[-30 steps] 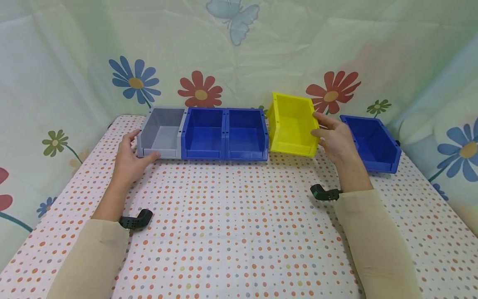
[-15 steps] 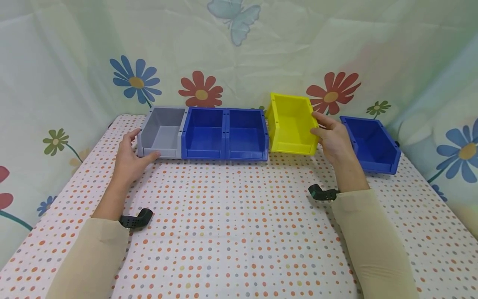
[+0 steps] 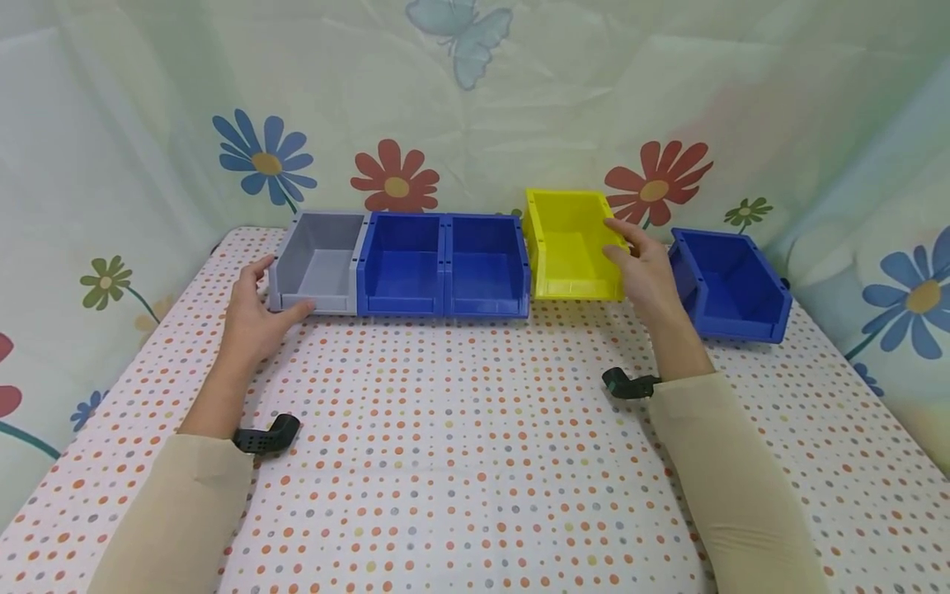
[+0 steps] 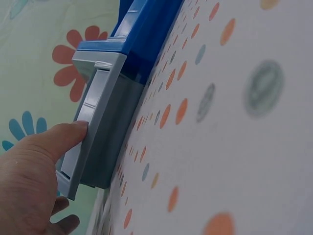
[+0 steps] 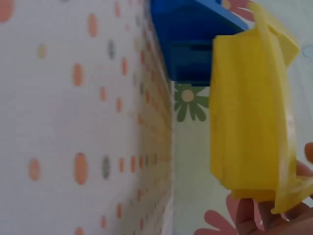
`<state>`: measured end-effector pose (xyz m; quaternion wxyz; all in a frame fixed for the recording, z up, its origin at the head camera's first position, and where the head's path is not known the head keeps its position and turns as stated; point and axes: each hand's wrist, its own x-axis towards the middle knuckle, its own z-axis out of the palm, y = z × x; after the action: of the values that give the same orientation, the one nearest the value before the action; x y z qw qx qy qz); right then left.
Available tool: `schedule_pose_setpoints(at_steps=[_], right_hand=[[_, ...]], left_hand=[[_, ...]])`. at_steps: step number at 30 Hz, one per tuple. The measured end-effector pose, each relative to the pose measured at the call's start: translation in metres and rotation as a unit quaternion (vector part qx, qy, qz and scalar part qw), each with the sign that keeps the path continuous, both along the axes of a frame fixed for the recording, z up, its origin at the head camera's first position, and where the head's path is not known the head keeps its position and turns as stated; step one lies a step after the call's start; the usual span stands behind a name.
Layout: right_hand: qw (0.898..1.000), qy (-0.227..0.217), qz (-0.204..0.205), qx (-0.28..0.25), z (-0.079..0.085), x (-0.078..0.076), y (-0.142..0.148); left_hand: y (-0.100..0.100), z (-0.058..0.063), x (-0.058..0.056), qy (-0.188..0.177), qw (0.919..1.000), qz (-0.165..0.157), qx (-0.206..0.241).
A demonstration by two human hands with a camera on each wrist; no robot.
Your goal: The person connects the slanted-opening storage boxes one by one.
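Your right grip (image 3: 647, 276) pinches the yellow bin (image 3: 573, 252) by its side, above the bench (image 3: 445, 462), beside two blue bins (image 3: 406, 272). Your left grip (image 3: 256, 320) holds the grey bin (image 3: 322, 268) at their left; these three look aligned, the yellow seems unplaced, the far-right blue bin (image 3: 731, 285) apart.

– Yellow bin (image 3: 573, 247): patterned?
– Plain. Left of it, 2 blue bins (image 3: 405, 268), then grey bin (image 3: 321, 264). Right of it, 1 more blue bin (image 3: 731, 285).
– Below it?
– Tablecloth (image 3: 438, 462) white, dotted orange, grey, yellow.
– Behind it?
– Backdrop (image 3: 552, 99) pale green, flowers (image 3: 396, 186) red, blue, green.
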<state>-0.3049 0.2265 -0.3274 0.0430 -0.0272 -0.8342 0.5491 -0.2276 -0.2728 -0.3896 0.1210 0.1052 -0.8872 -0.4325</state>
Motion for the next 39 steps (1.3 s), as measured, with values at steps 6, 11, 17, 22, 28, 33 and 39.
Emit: schedule_pose_setpoints(at_steps=[6,11,17,22,28,33,39], right_hand=[[0.998,0.006,-0.003,0.066,-0.001,0.002,-0.006],[0.990,0.075,-0.024,0.117,0.001,0.006,-0.008],[0.961,0.195,-0.009,0.193,-0.001,0.004,-0.016],[0.938,0.244,0.027,0.243,-0.002,0.007,-0.026],[0.908,0.268,0.088,0.310,-0.003,0.012,-0.035],[0.901,0.226,0.154,0.338,-0.004,0.014,-0.040],[0.898,0.181,0.203,0.347,-0.005,0.017,-0.047]], left_hand=[[0.000,0.000,0.000,-0.001,1.0000,0.000,-0.003],[0.000,0.000,0.000,-0.004,1.0000,-0.001,-0.003],[0.001,0.001,0.001,-0.005,1.0000,0.003,-0.001],[0.001,0.001,0.000,-0.009,0.9999,0.003,0.005],[0.001,0.000,0.000,-0.009,1.0000,0.001,0.003],[0.000,0.000,0.001,-0.004,1.0000,-0.004,0.003],[0.001,0.001,0.000,0.000,1.0000,-0.006,0.004]])
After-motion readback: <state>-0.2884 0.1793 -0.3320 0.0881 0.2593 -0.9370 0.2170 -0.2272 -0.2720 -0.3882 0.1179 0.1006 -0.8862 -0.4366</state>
